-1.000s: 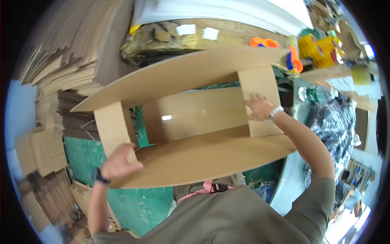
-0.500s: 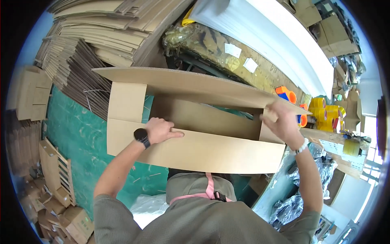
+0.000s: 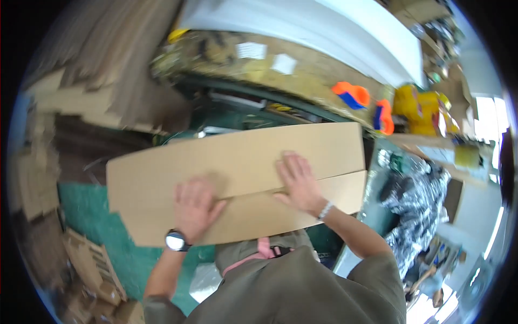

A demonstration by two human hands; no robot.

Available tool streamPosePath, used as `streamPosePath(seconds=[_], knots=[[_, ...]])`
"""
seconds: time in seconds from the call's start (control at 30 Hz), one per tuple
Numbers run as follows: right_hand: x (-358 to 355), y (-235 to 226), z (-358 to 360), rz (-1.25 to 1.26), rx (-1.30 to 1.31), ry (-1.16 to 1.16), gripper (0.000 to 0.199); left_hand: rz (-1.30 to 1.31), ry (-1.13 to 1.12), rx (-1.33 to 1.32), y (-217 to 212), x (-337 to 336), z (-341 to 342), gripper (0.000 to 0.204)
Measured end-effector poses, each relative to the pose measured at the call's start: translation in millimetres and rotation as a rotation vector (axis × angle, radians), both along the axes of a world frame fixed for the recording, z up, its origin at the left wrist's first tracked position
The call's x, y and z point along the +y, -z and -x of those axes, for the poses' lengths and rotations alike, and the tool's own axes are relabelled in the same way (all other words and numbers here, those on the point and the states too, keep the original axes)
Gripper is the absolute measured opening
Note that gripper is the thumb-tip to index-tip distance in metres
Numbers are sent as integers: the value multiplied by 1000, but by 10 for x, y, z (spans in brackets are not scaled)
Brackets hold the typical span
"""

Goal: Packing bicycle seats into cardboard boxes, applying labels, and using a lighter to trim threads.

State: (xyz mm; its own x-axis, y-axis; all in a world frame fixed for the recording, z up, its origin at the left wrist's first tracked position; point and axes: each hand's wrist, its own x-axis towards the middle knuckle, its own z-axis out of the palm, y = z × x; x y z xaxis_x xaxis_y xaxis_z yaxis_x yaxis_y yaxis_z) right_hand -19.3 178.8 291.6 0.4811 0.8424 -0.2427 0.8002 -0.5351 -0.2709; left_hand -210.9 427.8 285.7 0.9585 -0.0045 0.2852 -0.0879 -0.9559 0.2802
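A long brown cardboard box (image 3: pixel 253 162) lies crosswise in front of my body. Its two long flaps are folded down and meet along a seam that runs lengthwise. My left hand (image 3: pixel 195 208), a dark watch at its wrist, rests flat over the seam left of the middle; its fingers are spread and slightly blurred. Farther right, my right hand (image 3: pixel 298 181), with a pale bracelet, presses palm down, its fingers reaching onto the far flap. Both hands touch the cardboard and grip nothing. The inside of the box is hidden.
Beyond the box runs a workbench (image 3: pixel 216 67) carrying white foam sheeting (image 3: pixel 302 27), orange-and-blue tape dispensers (image 3: pixel 352 96) and yellow tape rolls (image 3: pixel 426 110). Stacked flat cardboard (image 3: pixel 113 70) stands at the far left. Clear plastic wrap (image 3: pixel 418 200) lies at right; another person (image 3: pixel 431 283) is beyond it.
The far flap has been folded down, so the open box top is now covered. My right hand has moved left from the right end onto the flaps, and the view has shifted.
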Motion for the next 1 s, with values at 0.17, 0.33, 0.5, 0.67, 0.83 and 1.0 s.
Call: streamPosePath(seconds=[0.17, 0.33, 0.5, 0.67, 0.83, 1.0], knots=[[-310, -167, -1100, -364, 416, 306, 46, 30, -109, 369, -140, 91, -480, 72], [-1144, 611, -3154, -75, -413, 598, 40, -11, -58, 401, -54, 1, -494, 81], [-1486, 1256, -3251, -33, -353, 519, 45, 0, -78, 361, 21, 25, -507, 86], [-1068, 254, -2865, -185, -192, 381, 55, 14, -126, 413, 83, 34, -481, 83], [449, -937, -2215, -155, 394, 429, 71, 113, -84, 394, 140, 12, -449, 77], [2174, -658, -1903, 225, 607, 273, 51, 238, -86, 306, 225, 90, -365, 74]])
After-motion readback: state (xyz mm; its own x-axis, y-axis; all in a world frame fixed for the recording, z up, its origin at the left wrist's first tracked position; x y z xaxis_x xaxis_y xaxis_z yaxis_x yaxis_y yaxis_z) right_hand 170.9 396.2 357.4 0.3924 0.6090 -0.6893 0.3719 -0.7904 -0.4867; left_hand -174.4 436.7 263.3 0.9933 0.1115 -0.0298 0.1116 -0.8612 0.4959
